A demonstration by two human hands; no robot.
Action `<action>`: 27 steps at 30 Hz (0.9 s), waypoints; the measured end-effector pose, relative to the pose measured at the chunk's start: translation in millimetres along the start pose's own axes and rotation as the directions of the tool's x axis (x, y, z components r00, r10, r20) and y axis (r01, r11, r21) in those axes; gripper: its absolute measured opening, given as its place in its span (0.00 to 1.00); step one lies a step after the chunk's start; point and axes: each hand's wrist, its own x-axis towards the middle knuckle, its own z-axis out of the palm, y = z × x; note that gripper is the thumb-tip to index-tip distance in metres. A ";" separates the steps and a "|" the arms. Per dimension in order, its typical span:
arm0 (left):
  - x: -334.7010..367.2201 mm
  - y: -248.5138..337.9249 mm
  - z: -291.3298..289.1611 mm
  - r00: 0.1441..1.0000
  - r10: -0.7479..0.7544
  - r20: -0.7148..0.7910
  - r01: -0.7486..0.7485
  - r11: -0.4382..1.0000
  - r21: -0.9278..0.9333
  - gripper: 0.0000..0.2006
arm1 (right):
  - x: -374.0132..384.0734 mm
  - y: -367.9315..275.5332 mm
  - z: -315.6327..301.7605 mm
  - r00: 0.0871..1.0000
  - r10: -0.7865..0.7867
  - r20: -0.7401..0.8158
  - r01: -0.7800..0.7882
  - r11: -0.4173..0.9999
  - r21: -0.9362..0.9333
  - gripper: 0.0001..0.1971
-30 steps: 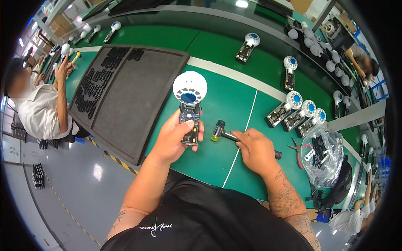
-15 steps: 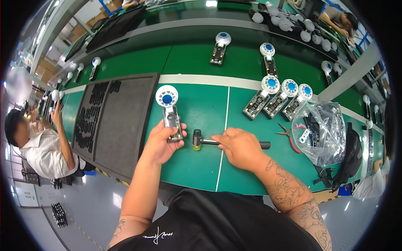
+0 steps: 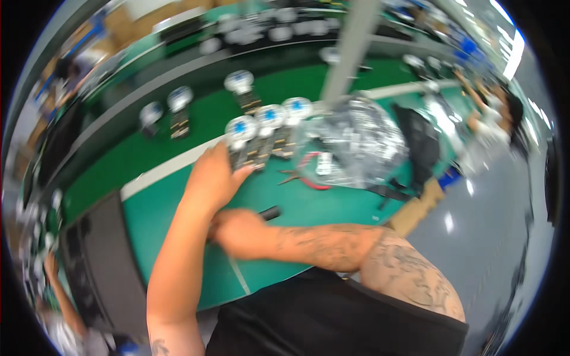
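Note:
My left hand (image 3: 212, 178), slightly blurred, is at the leftmost of three half-assembled handheld fans. That fan (image 3: 241, 129) has a round white head with a blue centre; its dark open body lies between my fingers and thumb. The other two fans (image 3: 271, 116) (image 3: 297, 109) lie beside it. Below my left hand, my right hand (image 3: 242, 232) is closed round a mallet, whose black handle end (image 3: 271, 213) sticks out to the right. The mallet's head is hidden behind my left forearm.
Red-handled pliers (image 3: 314, 181) lie beside a clear plastic bag (image 3: 362, 142) of dark parts. A black pouch (image 3: 418, 136) is farther right. More fans (image 3: 180, 101) lie on the green strip behind. A dark tray (image 3: 107, 255) is at left; a grey post (image 3: 350, 50) rises ahead.
My view has swung right. My left hand has moved from the tray side to the fan row, and the fan it held upright no longer shows there. My right hand stays on the mallet.

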 end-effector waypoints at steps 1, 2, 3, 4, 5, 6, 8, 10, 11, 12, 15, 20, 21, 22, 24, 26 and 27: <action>4.5 21.2 -5.2 0.980 -0.084 0.180 0.084 0.996 0.007 0.30 | 2.9 1.8 7.6 0.992 -0.075 -0.103 0.077 0.997 0.019 0.09; 6.9 22.1 5.2 0.987 -0.093 0.133 0.088 0.995 0.043 0.29 | 9.0 5.4 19.9 0.950 -0.162 -0.265 0.162 0.987 -0.020 0.08; 8.9 20.9 14.7 0.991 -0.100 0.091 0.094 0.993 0.075 0.29 | 6.3 9.1 26.5 0.877 -0.247 -0.411 0.236 0.969 -0.078 0.07; 9.7 17.9 14.9 0.996 -0.072 0.061 0.068 0.995 0.066 0.26 | -1.5 1.7 19.1 0.919 -0.169 -0.357 0.131 0.983 -0.127 0.08; 11.2 11.9 15.0 0.993 -0.068 0.098 0.059 0.994 0.094 0.25 | -11.4 -3.9 11.0 0.914 -0.169 -0.370 0.090 0.971 -0.223 0.09; 10.6 3.2 10.7 0.989 -0.082 0.125 0.066 0.990 0.127 0.24 | -21.6 -14.0 -2.6 0.909 -0.184 -0.374 0.064 0.948 -0.311 0.11; 9.1 -4.6 7.5 0.980 -0.074 0.186 0.026 0.969 0.247 0.22 | -51.7 -19.7 -60.8 0.972 -0.209 -0.105 0.206 0.978 -0.038 0.15; 2.9 -3.7 2.2 0.978 -0.107 0.179 0.058 0.964 0.259 0.22 | -93.1 -3.9 -126.6 0.957 -0.289 0.035 0.269 0.923 0.276 0.19; 6.1 1.3 8.5 0.977 -0.107 0.183 0.059 0.967 0.250 0.23 | -124.0 13.0 -161.6 0.949 -0.313 0.031 0.270 0.861 0.432 0.19; -0.3 -4.0 11.7 0.976 -0.115 0.184 0.066 0.966 0.251 0.23 | -145.9 34.9 -201.5 0.946 -0.324 -0.007 0.285 0.822 0.494 0.20; -23.0 -26.8 33.3 0.997 -0.004 -0.072 0.018 0.978 0.206 0.27 | -212.6 126.5 -295.9 0.864 0.401 -0.305 -0.167 0.798 0.579 0.17; -21.6 -24.6 44.4 0.985 0.119 -0.127 -0.093 0.977 0.190 0.33 | -298.1 352.2 -424.7 0.214 0.779 -0.590 -0.728 0.530 0.436 0.18; -23.2 -25.6 43.6 0.983 0.132 -0.130 -0.105 0.975 0.196 0.34 | -323.8 393.0 -441.0 0.123 0.819 -0.561 -0.872 0.359 0.333 0.19; -21.7 -26.8 44.4 0.983 0.118 -0.137 -0.090 0.976 0.196 0.34 | -348.5 423.6 -454.7 0.016 0.833 -0.554 -0.964 0.160 0.213 0.21; -23.4 -28.7 42.2 0.985 0.119 -0.123 -0.090 0.972 0.219 0.34 | -341.5 473.8 -462.2 -0.065 0.829 -0.556 -0.997 -0.026 0.078 0.22; -28.1 -26.7 37.5 0.988 0.111 -0.104 -0.081 0.963 0.255 0.34 | -314.3 493.0 -450.4 -0.206 0.876 -0.436 -0.932 -0.040 0.361 0.26; -27.7 -23.7 36.2 0.989 0.102 -0.104 -0.072 0.962 0.264 0.34 | -309.9 505.5 -451.0 -0.197 0.882 -0.429 -0.932 -0.033 0.360 0.26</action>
